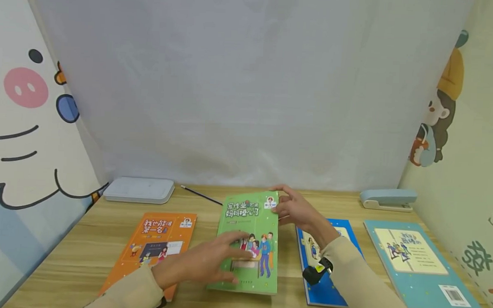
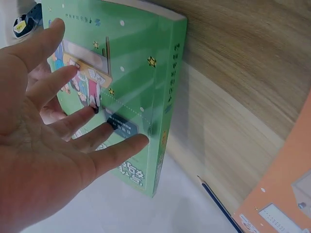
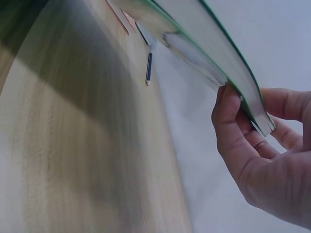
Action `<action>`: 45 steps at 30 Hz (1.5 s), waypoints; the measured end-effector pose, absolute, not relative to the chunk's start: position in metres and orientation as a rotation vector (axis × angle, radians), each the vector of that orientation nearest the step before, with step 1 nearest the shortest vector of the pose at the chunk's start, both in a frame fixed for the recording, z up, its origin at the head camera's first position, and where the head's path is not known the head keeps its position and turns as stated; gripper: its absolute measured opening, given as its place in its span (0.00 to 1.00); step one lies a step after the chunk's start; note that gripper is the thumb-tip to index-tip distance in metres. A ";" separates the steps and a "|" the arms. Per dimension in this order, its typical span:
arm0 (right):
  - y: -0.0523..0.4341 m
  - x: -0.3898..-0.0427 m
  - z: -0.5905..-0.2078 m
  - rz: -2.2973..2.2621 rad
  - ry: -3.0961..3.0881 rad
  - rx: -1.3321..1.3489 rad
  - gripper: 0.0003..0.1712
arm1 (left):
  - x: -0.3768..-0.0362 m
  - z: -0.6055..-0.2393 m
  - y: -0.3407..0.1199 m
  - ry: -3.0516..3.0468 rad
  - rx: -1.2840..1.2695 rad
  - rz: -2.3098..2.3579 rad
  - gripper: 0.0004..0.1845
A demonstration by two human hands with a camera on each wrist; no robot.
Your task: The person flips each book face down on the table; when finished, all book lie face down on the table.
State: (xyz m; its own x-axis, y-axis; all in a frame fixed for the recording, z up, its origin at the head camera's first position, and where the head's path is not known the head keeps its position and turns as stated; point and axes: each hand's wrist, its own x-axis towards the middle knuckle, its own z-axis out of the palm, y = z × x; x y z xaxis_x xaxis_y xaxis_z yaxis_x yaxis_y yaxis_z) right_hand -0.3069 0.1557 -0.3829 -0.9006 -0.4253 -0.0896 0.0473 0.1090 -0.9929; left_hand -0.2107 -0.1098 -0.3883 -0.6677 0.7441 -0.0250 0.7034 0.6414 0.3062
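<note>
A person sits at a wooden worktop (image 1: pixel 84 257) with four books laid out in a row and both hands on the green book (image 1: pixel 249 238) in the middle. The left hand (image 1: pixel 203 263) lies flat on the lower part of the green cover, its fingers (image 2: pixel 80 119) straight and spread, pressing rather than gripping. The right hand (image 1: pixel 295 209) holds the far right corner of the same book, thumb under the page edges and fingers curled over the cover. In the right wrist view that corner is lifted clear of the worktop, with the pages bowed and fanning slightly. The near end of the book stays down under the left hand.

To the left of the green book lies an orange book (image 1: pixel 153 246), flat and close by but not touching it. To the right lies a blue book (image 1: pixel 327 288), partly covered by the right forearm in its cream sleeve. Further right is a teal book (image 1: pixel 419 264) with a pale cover panel. At the back of the worktop, a flat white box (image 1: pixel 139 189) sits on the left, a dark pencil (image 1: pixel 201 195) lies just behind the green book, and a pale blue stapler (image 1: pixel 387 199) sits on the right. A white curtain hangs behind, with cartoon panels at both sides.
</note>
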 end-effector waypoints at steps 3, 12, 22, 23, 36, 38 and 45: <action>0.156 -0.306 -0.378 -1.869 2.062 -0.352 0.35 | -0.213 -0.388 -0.107 2.732 1.203 0.443 0.31; 0.151 -0.302 -0.363 -1.990 2.097 -0.282 0.34 | -0.216 -0.387 -0.098 2.809 1.091 0.695 0.31; 0.142 -0.293 -0.348 -2.128 2.116 -0.212 0.33 | -0.209 -0.393 -0.078 2.960 1.172 0.974 0.42; 0.141 -0.293 -0.347 -2.140 2.115 -0.203 0.33 | -0.208 -0.394 -0.076 2.971 1.174 0.969 0.44; 0.136 -0.292 -0.335 -2.228 2.067 -0.060 0.34 | -0.206 -0.406 -0.066 3.194 1.239 0.828 0.59; 0.136 -0.292 -0.334 -2.228 2.068 -0.048 0.34 | -0.206 -0.407 -0.066 3.215 1.251 0.833 0.57; 0.137 -0.291 -0.333 -2.230 2.080 -0.001 0.33 | -0.207 -0.408 -0.068 3.180 1.247 0.976 0.49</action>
State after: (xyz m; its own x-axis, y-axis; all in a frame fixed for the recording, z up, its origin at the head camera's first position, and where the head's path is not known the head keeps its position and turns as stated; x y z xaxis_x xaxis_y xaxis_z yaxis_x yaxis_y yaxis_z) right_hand -0.2906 0.1366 -0.3333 -0.9958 -0.0679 -0.0622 0.0667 -0.0671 -0.9955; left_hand -0.2065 -0.0685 -0.4077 -0.6804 0.4925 0.5426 0.7122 0.6190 0.3311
